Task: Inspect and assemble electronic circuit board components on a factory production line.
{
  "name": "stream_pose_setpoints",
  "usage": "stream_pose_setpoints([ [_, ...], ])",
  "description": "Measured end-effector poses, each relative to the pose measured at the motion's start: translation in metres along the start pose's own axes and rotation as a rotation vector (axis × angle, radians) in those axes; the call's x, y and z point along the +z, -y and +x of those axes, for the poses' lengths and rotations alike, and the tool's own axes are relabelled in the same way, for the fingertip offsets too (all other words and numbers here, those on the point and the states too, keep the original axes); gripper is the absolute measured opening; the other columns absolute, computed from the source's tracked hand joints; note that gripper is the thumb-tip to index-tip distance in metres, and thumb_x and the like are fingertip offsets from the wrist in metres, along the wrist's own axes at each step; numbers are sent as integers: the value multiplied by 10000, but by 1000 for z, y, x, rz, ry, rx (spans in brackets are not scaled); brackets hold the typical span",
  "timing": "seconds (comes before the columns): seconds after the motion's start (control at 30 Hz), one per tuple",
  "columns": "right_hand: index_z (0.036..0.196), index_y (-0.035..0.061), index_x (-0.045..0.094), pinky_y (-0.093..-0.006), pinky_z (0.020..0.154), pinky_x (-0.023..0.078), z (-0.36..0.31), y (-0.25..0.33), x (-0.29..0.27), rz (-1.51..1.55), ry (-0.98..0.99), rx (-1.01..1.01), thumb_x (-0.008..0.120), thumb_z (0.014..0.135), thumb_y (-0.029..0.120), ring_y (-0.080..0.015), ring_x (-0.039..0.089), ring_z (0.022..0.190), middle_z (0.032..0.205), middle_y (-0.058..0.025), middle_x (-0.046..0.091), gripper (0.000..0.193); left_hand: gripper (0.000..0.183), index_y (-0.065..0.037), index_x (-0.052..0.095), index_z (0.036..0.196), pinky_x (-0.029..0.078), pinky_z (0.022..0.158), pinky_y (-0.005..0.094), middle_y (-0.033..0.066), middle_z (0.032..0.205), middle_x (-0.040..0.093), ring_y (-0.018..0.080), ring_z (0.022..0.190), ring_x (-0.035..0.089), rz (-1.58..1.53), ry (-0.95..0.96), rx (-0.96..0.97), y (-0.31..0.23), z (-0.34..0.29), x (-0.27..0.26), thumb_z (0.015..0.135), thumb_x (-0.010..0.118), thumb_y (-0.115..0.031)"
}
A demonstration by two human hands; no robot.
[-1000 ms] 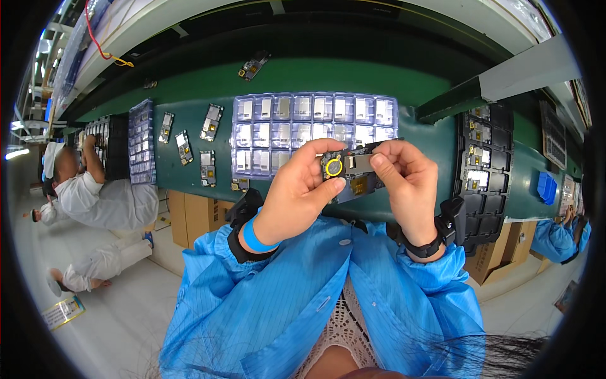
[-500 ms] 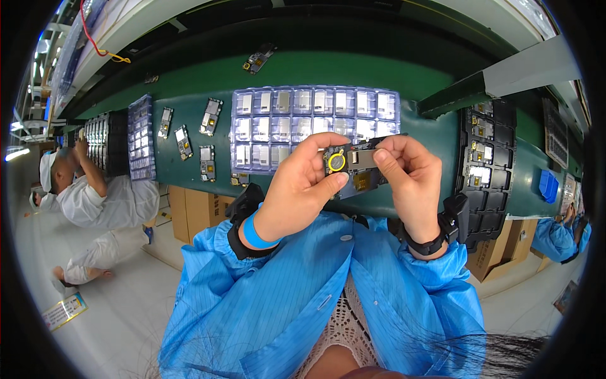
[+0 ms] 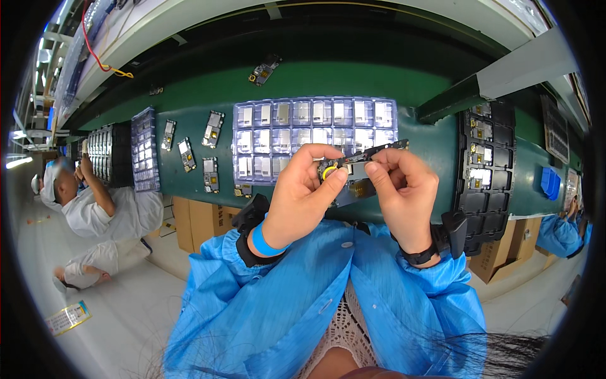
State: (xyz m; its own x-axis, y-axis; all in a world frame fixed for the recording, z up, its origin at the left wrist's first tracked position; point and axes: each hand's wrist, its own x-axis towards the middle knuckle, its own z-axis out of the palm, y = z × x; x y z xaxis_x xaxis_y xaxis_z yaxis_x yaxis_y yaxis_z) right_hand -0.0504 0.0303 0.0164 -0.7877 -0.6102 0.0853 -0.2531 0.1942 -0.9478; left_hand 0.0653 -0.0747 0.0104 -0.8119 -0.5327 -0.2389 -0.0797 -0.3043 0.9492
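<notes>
Above the table's near edge I hold a dark circuit board (image 3: 387,149), tilted so that its long edge shows. My left hand (image 3: 297,192) grips its left end, thumb in front beside a yellow ring (image 3: 329,171) and fingers behind. At the right part, my right hand (image 3: 407,192) pinches with thumb and forefinger; the thumb is against a small silver metal plate (image 3: 357,170) on the board's face. Whether the plate is fixed to the board I cannot tell. Just behind my hands lies a clear plastic tray (image 3: 236,136) with silver plates in its compartments.
Several circuit boards (image 3: 213,128) lie left of the tray, and another board (image 3: 264,69) farther back. A black tray (image 3: 486,203) partly filled with boards stands right, near a metal post (image 3: 451,101) and a blue bin (image 3: 550,183). A co-worker (image 3: 95,196) sits at left.
The board has tipped, so its face with the ring and plate shows less and its edge more. My right thumb has shifted slightly left and down. The view has moved a little.
</notes>
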Motion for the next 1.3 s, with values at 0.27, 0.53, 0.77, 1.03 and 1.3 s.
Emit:
stream_pose_setpoints([
  [0.27, 721, 34, 611, -287, 438, 386, 3, -3, -1, -242, -104, -401, 694, 654, 22, -189, 532, 541, 644, -50, 566, 107, 189, 4, 456, 985, 392, 595, 173, 43, 866, 518, 45, 754, 485, -36, -72, 163, 6, 2, 10, 813, 524, 47],
  [0.53, 923, 20, 559, -219, 578, 477, -4, 4, -4, -103, -127, -140, 742, 612, 10, -116, 543, 660, 885, -65, 405, 362, 198, 5, 444, 998, 404, 632, 189, 53, 878, 516, 62, 785, 493, -50, -45, 181, 6, -2, 8, 818, 510, 54],
  [0.77, 1007, 11, 519, -223, 610, 469, 2, -8, -14, 60, 42, -42, 725, 645, 56, -156, 544, 733, 1024, -108, 442, 419, 195, 0, 430, 1007, 421, 672, 213, 63, 889, 522, 79, 820, 497, -103, -38, 115, 2, -1, 10, 831, 508, 31],
  [1.03, 772, 61, 614, -377, 859, 349, -8, -3, -13, -228, -147, -231, 699, 632, 66, -308, 385, 1067, 1113, -115, 442, 164, 198, -9, 421, 1011, 410, 620, 191, 57, 877, 519, 59, 765, 492, -90, -102, 131, 6, -1, 11, 836, 509, 19],
  [1.3, 796, 76, 642, -448, 944, 231, -13, 4, -6, -428, -137, -285, 677, 654, 104, -371, 323, 1159, 1214, -154, 414, 149, 212, -29, 408, 1024, 438, 616, 184, 73, 859, 566, 55, 733, 532, -75, -106, 204, 13, 0, 12, 840, 508, 10],
])
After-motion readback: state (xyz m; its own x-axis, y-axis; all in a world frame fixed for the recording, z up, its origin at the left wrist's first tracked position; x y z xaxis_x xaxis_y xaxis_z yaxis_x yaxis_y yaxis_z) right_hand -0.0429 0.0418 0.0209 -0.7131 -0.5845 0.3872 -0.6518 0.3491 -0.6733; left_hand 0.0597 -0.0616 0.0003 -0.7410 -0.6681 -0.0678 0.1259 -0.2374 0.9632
